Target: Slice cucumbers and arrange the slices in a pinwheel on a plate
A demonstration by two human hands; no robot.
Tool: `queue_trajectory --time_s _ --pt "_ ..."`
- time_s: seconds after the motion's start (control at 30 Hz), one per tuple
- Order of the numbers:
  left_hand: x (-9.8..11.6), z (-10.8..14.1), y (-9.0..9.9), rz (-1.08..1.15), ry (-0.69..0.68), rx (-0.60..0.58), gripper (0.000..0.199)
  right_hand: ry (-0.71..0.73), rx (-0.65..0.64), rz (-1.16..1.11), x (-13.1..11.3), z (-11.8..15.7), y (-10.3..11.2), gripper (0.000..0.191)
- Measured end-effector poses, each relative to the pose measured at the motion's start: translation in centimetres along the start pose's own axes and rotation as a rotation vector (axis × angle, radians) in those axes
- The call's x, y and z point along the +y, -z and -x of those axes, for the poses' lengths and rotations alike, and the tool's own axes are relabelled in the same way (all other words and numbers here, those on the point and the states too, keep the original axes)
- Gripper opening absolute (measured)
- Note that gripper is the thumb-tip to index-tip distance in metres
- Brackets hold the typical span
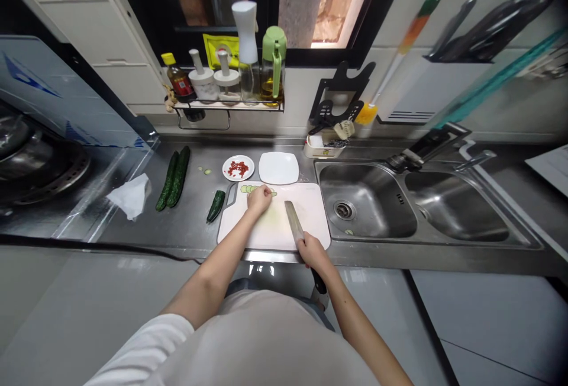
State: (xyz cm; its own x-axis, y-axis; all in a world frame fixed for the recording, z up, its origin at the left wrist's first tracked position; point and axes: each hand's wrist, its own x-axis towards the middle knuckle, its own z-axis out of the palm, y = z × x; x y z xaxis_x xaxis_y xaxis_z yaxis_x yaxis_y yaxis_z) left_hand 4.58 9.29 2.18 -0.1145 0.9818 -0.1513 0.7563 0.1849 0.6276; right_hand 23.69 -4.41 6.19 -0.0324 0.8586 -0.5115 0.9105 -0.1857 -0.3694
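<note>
My right hand (312, 251) is closed round the black handle of a kitchen knife (293, 220), whose blade points away over the right part of the white cutting board (231, 229). At the board's far edge my left hand (259, 199) has its fingers drawn together. Pale green cucumber slices (247, 188) lie in a row beside it, and a slice (274, 193) shows at its fingertips. A cut piece of cucumber (215, 206) rests on the counter left of the board. Behind the board stand an empty white plate (278, 168) and a small plate (226, 167) holding chopped red pieces.
Two whole cucumbers (178, 176) and a crumpled white cloth or tissue (132, 196) lie on the left counter. A double steel sink (370, 196) adjoins the board's right side. A rack (231, 105) of seasoning bottles hangs at the back. A stove (39, 161) stands far left.
</note>
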Motion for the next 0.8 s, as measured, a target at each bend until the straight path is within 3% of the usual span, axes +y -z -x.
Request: queue_trajectory --time_s 0.1,0.23,0.37,0.57,0.8 --pt "-1.6 0.6 0.4 0.18 0.087 -0.053 0.013 0.013 -0.002 0.002 0.1 0.0 0.0 0.029" --pt "-3.9 1.5 1.3 0.341 0.106 -0.191 0.016 0.021 -0.001 -0.002 0.1 0.0 0.2 0.028" --pt "-5.4 2.6 2.5 0.227 0.11 -0.184 0.019 0.01 -0.004 0.029 0.1 0.1 0.4 0.027" --pt "-5.9 3.6 3.9 -0.109 0.08 -0.064 0.019 0.062 0.011 0.169 -0.6 0.5 0.5 0.029" --pt "-6.6 3.3 3.4 -0.116 0.112 -0.014 0.019 0.16 -0.026 0.27 -2.9 1.6 0.4 0.029"
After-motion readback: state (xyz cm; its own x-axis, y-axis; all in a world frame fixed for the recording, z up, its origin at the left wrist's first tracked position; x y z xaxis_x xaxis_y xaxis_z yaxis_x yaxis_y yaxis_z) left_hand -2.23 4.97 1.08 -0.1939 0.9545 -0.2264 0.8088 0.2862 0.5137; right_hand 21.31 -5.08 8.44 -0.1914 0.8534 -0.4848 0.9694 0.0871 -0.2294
